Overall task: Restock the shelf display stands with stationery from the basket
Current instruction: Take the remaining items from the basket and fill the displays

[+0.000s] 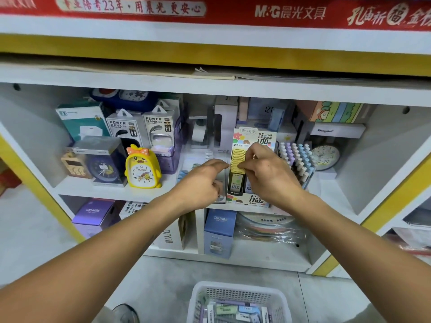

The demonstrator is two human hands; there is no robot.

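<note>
Nearest the camera, at six o'clock, the white basket (238, 301) sits on the floor within easy reach, so small pastel packs of stationery (233, 311) can be lifted straight up to the shelf. Just past centre, toward one o'clock, stands the lead-refill display stand (250, 169), its yellow cases (238, 157) stacked in a leaning row so each face shows. The right hand (268, 171) reaches in from five o'clock with fingers curled, pinching the front yellow cases, seemingly to seat or straighten them in their slot. The left hand (200, 183), from seven o'clock, lies at the stand's left edge with fingers bent, likely steadying it; whether it grips anything I cannot tell. Pastel pens (296, 162) stand just beside the stand at three o'clock, and a yellow chick clock (142, 167) lies toward nine o'clock.
</note>
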